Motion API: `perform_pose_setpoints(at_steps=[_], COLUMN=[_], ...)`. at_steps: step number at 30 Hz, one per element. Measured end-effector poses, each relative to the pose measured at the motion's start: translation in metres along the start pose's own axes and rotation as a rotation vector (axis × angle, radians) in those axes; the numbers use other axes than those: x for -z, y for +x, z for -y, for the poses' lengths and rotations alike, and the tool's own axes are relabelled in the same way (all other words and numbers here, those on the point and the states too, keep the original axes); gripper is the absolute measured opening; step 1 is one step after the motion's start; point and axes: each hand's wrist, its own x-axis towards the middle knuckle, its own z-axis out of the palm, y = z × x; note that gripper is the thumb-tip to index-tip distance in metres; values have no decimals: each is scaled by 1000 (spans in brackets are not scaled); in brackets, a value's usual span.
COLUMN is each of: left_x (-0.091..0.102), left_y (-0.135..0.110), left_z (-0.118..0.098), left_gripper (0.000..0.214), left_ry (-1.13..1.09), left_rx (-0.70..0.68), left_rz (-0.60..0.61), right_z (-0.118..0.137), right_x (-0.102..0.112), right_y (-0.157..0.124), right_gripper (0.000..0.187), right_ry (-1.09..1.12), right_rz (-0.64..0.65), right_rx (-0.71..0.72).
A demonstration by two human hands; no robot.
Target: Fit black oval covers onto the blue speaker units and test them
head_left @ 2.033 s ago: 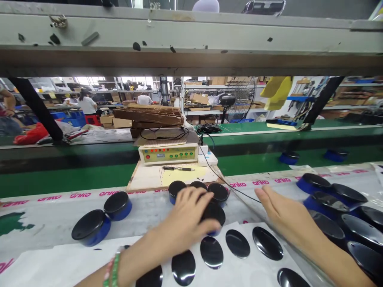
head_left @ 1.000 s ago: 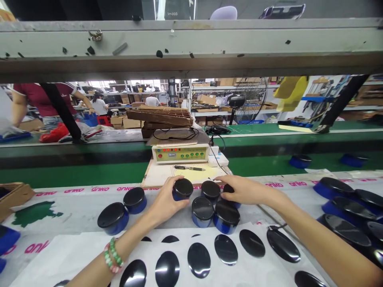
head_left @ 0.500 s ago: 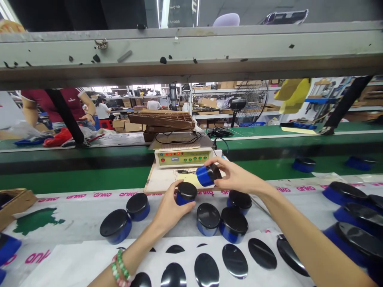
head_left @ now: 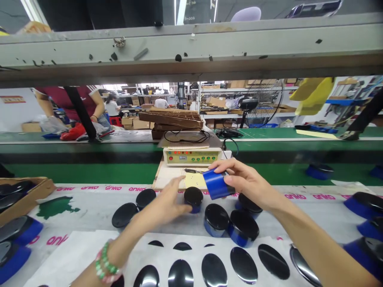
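Head view: a grey overhead beam blocks the top of the scene, and the far workshop behind it is small and hard to read. The forearms run off the bottom edge. The right hand is raised above the tabletop, fingers wrapped around a blue cylindrical puck tipped on its side, its black face turned away and mostly hidden behind the fingers. The left hand, with a green and pink bead bracelet at the wrist, stretches forward, fingers narrow and touching a black-topped blue puck that stands on the tabletop; whether it grips that puck cannot be told. Just right of it, three more pucks stand close together. Left, two pucks sit side by side with bare tabletop around them. A white sheet of glossy black ovals fills the near edge. A tester box with red and green lights stands just behind the hands. A cardboard tray is cut off at the left edge, and larger blue discs at the right.
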Motion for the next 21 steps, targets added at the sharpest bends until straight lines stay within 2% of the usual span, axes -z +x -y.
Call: perform_pose_setpoints(at_steps=[3,5,7,9,11,14,17,19,21], left_x=[46,61,61,53,47,50,63,73,83], left_y=[-14,-28,-42,-54,-61,-65,-67,-68,-69], left_z=[4,17,34,48,57,65,74,78,77], left_gripper=[47,41,49,61,66,69,69,70,71], left_ry=[175,284,367,412,425,441,441,413,386], left_rx=[29,97,172,214,209,193,233,245,237], left_rz=[-76,-91,-73,-33,8,19,30,69,105], right_z=[15,19,15,3,-11,-25,-22,-17,-16], right_x=[-24,-48,-75,-103,-128,-155,-163,-155,-140], right_y=[2,8,19,30,41,52,54,52,49], right_gripper=[12,14,15,11,13,33,43,45,45], right_ry=[-155,-322,-424,-460,-509,-558,-584,-639,-743], right_rz=[145,301,438,504,493,391,382,388,341], right_rx=[62,106,130,130,95,30,10,-4,-54])
